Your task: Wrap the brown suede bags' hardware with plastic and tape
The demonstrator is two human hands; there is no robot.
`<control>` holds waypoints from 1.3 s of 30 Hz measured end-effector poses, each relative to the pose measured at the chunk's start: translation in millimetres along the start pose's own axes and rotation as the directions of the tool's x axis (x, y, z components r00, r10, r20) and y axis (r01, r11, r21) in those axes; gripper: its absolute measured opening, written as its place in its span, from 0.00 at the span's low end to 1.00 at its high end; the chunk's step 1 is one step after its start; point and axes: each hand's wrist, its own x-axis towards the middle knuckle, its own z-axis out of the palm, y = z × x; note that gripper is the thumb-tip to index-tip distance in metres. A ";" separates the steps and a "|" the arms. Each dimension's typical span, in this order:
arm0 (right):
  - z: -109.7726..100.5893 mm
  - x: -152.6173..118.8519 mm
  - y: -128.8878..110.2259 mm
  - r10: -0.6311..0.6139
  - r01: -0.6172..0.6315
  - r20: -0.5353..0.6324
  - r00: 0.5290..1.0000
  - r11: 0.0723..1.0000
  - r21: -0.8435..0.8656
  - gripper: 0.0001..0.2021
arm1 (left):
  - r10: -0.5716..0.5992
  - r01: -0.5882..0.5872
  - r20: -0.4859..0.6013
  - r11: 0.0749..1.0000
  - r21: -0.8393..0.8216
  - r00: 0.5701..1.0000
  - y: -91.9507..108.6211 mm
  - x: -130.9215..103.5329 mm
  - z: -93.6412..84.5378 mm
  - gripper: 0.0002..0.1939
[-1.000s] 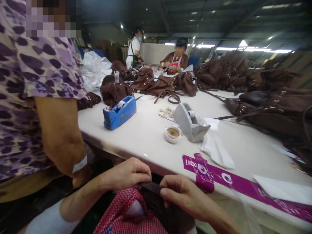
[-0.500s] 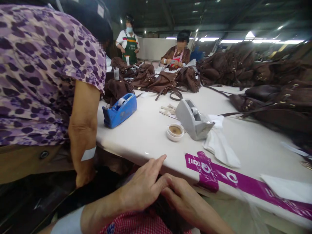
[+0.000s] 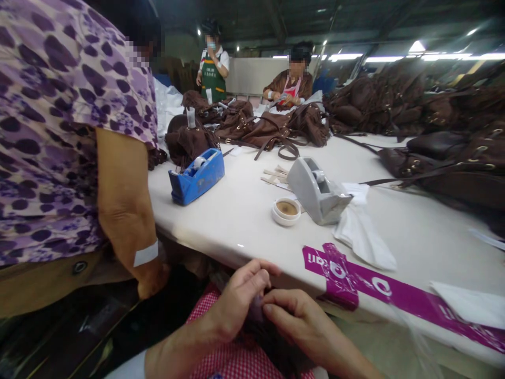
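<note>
My left hand is closed in front of the table edge, fingers curled and thumb pressed against them. Just to its right my right hand pinches with thumb and forefinger. A pale, see-through scrap seems to sit between the two hands, too small and blurred to name. Under them, over my lap, lies a dark brown item, mostly hidden by my hands and forearms. Red checked cloth shows around it. On the table nearest my hands stands a small round white tub with a brownish inside.
On the white table stand a blue tape dispenser and a grey tape dispenser, with white cloth beside it. Purple tape runs along the edge. Brown bags lie beyond. A co-worker's arm reaches down at left.
My left hand's fingers have gone from stretched out to curled, and my hands have drawn slightly apart. The co-worker in the green apron has raised a hand. The view has shifted a little.
</note>
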 end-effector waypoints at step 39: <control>-34.6 11.3 11.6 -0.083 0.109 0.229 0.970 0.988 -0.104 0.19 | -0.459 0.356 0.184 0.840 0.410 0.869 24.4 -29.7 -107.4 0.05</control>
